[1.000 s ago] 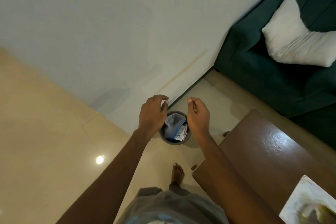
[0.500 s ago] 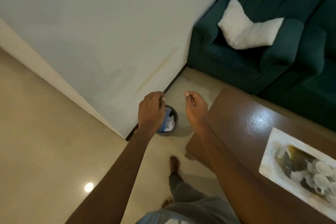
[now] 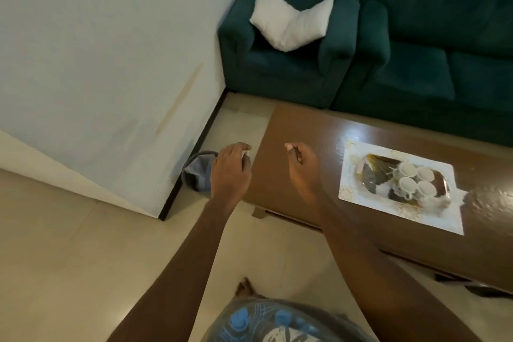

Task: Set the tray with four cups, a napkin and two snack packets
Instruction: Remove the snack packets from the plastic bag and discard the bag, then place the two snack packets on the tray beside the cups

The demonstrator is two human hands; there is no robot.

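Now, hands: left hand (image 3: 231, 172) and right hand (image 3: 301, 165) loosely curled, holding nothing visible.
Tray: tray (image 3: 361, 191) on table (image 3: 299, 125), four cups (image 3: 415, 180) clustered inside.
Advice: fetch napkin and packets, neither visible; lay them beside the cups.

This is a home living room. A dark green upholstered armchair (image 3: 288, 44) fills the upper middle of the frame with a white cushion (image 3: 290, 21) slumped on its seat, and a matching sofa (image 3: 444, 44) runs off the upper right. Below them a glossy brown wooden coffee table (image 3: 305, 130) crosses the right side, carrying a tray (image 3: 369, 172) with small white cups (image 3: 413, 180). A plain white wall with dark skirting occupies the upper left, above pale polished floor tiles (image 3: 55, 258), and a small lined bin (image 3: 198, 172) stands at the wall's foot.
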